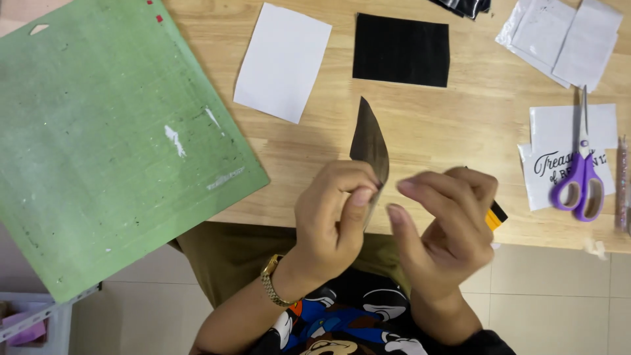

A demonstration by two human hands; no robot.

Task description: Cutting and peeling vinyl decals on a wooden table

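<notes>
where tiles show, wooden table, green mat

Wood table: green mat, papers, scissors.

- At the left of the frame we see a green cutting mat, overhanging the wooden table.
- At upper centre we see a white paper sheet, with a black square sheet just beside it.
- At the right we see purple-handled scissors lying on white printed sheets.
- At the upper right we see translucent sheets.
</notes>
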